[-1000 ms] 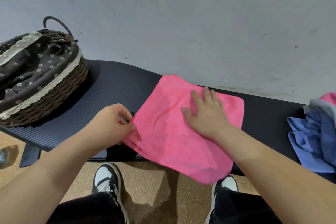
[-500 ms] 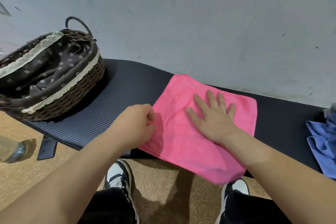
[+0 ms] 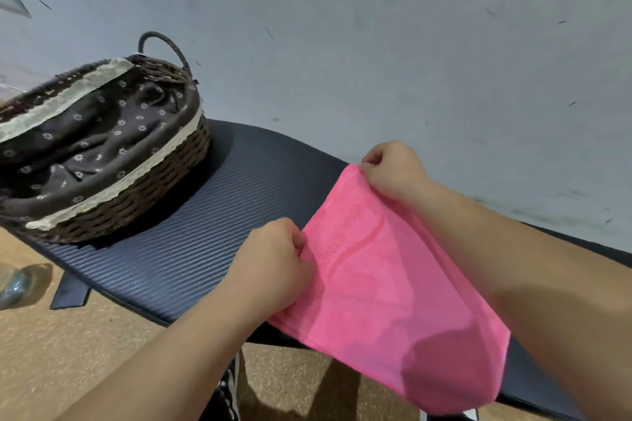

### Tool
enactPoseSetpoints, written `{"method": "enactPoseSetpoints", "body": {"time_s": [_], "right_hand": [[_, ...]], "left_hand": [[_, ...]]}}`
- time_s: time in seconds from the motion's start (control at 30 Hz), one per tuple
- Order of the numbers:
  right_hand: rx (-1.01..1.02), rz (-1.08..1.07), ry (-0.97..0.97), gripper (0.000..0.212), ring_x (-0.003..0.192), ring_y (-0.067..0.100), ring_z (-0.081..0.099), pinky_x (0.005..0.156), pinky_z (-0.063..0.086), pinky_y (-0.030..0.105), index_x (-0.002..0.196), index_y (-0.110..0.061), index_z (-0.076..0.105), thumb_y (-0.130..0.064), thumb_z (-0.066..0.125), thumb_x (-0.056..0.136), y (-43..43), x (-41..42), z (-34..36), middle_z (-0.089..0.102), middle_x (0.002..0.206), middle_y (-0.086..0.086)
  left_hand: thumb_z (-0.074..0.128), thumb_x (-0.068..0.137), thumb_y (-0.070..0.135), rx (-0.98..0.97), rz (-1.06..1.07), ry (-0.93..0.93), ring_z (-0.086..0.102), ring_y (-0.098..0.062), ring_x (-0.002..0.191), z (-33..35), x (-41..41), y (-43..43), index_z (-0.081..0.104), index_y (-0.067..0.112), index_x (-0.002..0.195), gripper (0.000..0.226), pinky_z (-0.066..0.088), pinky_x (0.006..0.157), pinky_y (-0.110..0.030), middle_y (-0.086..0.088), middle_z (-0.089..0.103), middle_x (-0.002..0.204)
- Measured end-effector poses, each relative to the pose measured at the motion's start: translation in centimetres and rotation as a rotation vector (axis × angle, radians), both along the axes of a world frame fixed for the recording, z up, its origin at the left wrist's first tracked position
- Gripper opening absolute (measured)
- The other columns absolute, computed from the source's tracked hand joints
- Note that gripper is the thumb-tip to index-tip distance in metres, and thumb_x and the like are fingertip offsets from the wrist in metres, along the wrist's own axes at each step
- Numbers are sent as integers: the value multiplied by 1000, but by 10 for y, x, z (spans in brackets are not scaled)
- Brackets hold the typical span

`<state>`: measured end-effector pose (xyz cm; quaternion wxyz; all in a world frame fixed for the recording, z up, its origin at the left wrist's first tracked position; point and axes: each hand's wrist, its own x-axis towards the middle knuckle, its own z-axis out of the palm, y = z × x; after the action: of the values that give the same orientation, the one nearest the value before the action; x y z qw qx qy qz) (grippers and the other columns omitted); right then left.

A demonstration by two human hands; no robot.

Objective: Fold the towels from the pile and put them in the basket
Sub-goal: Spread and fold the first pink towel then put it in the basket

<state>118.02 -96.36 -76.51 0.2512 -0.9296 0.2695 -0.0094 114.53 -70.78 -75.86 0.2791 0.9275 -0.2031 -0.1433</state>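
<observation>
1. The towel is laid on the mat to the right of the basket, well apart from it. Its near part is hung over the mat's front edge.
2. The left hand is curled tight, and the towel edge facing the basket is pinched at its near end. The right hand is curled likewise, and the far corner of that same edge is pinched between thumb and fingers.
3. The towel is judged light, thin and limp. No shape is kept where it is unsupported, so sag is to be expected between the two grips. It is not taken to be fragile or slippery, though some drag on the ribbed mat is likely.
4. Hold is best taken at the corners, with one whole edge kept taut so that it can be carried over square.
5. Counted: one pink towel, one basket lined with dark flowered cloth, one mat, two hands. One clear object, perhaps a bottle, is seen on the floor below and left of the basket. The pile is not in view.
</observation>
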Motion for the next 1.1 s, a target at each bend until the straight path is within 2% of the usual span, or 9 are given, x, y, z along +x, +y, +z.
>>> {"method": "enactPoseSetpoints", "body": {"time_s": [0.13,0.23,0.33,0.43,0.57,0.7,0.83,0.97,1.1], "right_hand": [[-174,92,-157,13,91,17,54,79,48,35,89,-21,70,-18,60,95,1,-6,0,60,97,-2],[11,115,-257,10,77,8,57,74,45,24,89,-20,65,-16,61,96,1,-11,6,64,87,-9],[249,92,-90,4,69,8,61,60,47,15,91,-14,71,-15,67,93,-2,-12,17,68,81,-6],[184,102,55,9,75,16,64,63,51,25,91,-15,71,-13,63,95,-4,-9,14,70,85,0],[129,112,2,9,81,17,58,76,41,30,99,-22,60,-23,52,104,-2,1,5,60,87,-7],[58,122,72,10,95,24,61,88,50,38,98,-28,57,-35,52,103,0,7,-5,65,98,-4],[14,35,-5,13,99,25,62,85,49,38,99,-28,58,-41,56,99,6,4,-11,65,99,-5],[-158,56,-130,37,112,28,59,95,49,44,121,-23,61,-51,47,101,7,-17,-18,64,119,5],[-290,40,-164,37,113,34,57,93,49,46,116,-17,67,-43,44,103,-9,-40,-14,63,116,11]], "left_hand": [[62,87,18,41,-54,41,66,-24,75,0,0,-1,68,8,78,14,56,73,-41,-4,70,77],[64,85,19,36,-42,23,64,-22,78,2,-2,0,66,9,79,12,56,74,-41,-2,69,79],[65,85,27,51,-25,31,67,-20,79,5,-3,2,67,12,79,17,58,72,-43,0,72,81],[68,87,39,85,-12,37,67,-18,76,6,-1,5,65,14,76,27,59,72,-40,4,70,74],[66,93,46,96,0,45,63,-16,76,7,1,10,63,20,77,31,55,72,-33,13,61,70],[66,93,44,99,10,49,64,-16,75,8,5,14,64,21,78,28,57,73,-39,6,68,74],[67,93,42,122,11,31,62,-14,71,7,6,17,60,23,77,26,55,69,-39,7,65,71],[59,96,47,205,-61,-140,58,-20,87,24,-6,15,50,25,95,24,51,72,-39,7,53,95],[49,101,39,299,-191,-181,58,-22,99,44,-33,2,51,22,105,17,48,70,-39,4,44,105]]}}
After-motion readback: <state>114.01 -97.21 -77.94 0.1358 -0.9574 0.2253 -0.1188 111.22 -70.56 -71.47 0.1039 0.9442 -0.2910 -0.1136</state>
